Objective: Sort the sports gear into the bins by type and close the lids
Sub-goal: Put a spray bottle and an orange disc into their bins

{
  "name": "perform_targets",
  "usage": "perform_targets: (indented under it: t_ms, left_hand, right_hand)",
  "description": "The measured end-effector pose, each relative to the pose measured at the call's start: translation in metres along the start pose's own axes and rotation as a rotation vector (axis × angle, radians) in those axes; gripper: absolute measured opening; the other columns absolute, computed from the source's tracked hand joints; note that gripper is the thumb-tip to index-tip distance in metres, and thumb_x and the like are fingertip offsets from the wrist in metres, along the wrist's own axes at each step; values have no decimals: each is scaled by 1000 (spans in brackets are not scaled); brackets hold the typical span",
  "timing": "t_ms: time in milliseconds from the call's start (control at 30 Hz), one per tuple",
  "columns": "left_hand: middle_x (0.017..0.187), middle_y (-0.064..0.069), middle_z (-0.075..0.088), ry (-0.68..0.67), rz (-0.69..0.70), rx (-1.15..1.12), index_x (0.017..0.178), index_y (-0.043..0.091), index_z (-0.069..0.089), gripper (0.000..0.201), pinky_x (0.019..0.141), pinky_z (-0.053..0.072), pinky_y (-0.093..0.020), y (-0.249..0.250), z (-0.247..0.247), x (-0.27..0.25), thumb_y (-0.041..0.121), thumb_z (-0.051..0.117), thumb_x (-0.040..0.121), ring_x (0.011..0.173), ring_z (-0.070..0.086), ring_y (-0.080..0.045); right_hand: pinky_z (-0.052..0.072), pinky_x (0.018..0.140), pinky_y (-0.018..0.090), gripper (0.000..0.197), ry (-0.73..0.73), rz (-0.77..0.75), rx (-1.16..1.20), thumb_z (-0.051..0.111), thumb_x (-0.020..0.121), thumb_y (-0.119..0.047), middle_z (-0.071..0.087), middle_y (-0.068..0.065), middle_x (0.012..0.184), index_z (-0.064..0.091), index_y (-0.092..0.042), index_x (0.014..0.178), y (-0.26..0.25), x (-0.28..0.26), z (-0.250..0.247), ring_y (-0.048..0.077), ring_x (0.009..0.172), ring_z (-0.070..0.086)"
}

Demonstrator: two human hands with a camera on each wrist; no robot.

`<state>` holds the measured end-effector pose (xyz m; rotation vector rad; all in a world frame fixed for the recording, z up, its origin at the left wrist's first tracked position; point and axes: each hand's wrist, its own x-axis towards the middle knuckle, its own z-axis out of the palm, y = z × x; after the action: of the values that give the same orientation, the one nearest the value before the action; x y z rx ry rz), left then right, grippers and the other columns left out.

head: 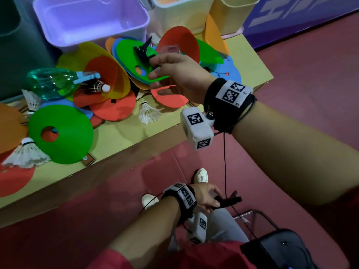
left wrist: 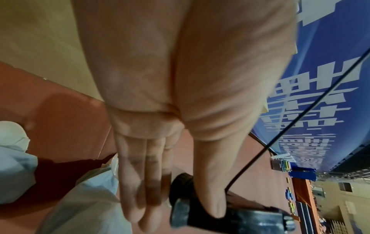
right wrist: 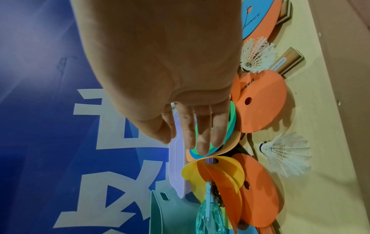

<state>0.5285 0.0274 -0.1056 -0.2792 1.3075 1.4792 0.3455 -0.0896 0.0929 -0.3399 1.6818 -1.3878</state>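
- Right hand [head: 174,74], fingers relaxed, reaching onto stacked discs [head: 141,61] on desk [head: 124,136]; careless pull risks toppling pile.
- Left hand [head: 206,198] gripping black clip [head: 227,201] low; dangling cable [head: 225,162] may snag.

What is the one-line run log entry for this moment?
right hand: on green disc | left hand: holds black clip | purple bin: open
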Motion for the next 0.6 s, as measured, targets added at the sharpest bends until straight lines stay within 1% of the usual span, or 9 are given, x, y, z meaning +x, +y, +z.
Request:
perform_targets:
  t_ms: [67,100,133,200,267,367,433,500,600]
  left_hand:
    - [92,-13,69,-15,-9,12,136,16,48,53,66,60,-29,1,-3,-4,5,68,89,67,66,-17]
    - [97,-14,70,-17,-14,33,135,18,49,56,61,59,-27,1,-4,-4,5,72,86,67,65,-17]
    - [106,-17,69,-16,-15,64,134,21,50,60,63,60,-29,1,-4,-5,6,75,82,70,66,-20]
    - [118,-20,66,-2,-16,115,133,24,51,62,78,60,-41,0,-1,-3,8,79,79,78,68,-26]
    - [111,-16,66,31,-7,156,130,24,53,58,85,58,-46,2,3,0,6,76,81,72,67,-23]
    - [96,-14,69,95,20,248,127,22,55,48,83,58,-42,12,7,2,4,65,84,65,64,-17]
    - [95,-15,70,134,47,241,123,18,58,40,85,58,-41,19,7,0,4,60,86,68,66,-19]
    - [97,-15,72,164,68,248,117,17,63,37,85,59,-41,27,4,-7,3,60,83,70,68,-21]
    - [96,-18,73,199,93,284,108,12,69,34,81,59,-47,35,-6,-22,1,62,76,71,69,-24]
  right_hand:
    - [54,78,39,27,3,2,4,57,90,-4,70,3,90,57,-15,114,0,1,-3,24,80,68]
    - [53,78,39,27,3,3,5,56,90,-4,70,2,89,57,-15,115,0,1,-4,24,80,69]
    - [54,77,38,28,2,2,6,56,90,-4,70,1,88,57,-15,116,-1,2,-6,24,81,69]
    - [54,76,37,27,1,-3,6,56,90,-4,71,-1,86,57,-16,115,-2,1,-7,24,81,69]
    - [54,76,37,26,-1,-9,11,56,91,-4,72,-3,83,57,-16,114,-3,1,-9,23,80,68]
    - [54,77,39,26,8,-15,19,55,91,-4,72,-2,82,56,-15,114,-3,-2,-13,24,80,67]
    - [54,76,39,27,19,-13,16,55,92,-4,71,2,87,56,-14,117,-3,-3,-15,24,79,67]
    - [54,74,38,26,23,-15,2,56,91,-3,69,6,91,57,-15,114,-5,-4,-16,24,78,67]
    - [53,70,37,27,29,-26,-34,57,90,-2,68,10,96,58,-14,114,-10,-9,-20,24,75,67]
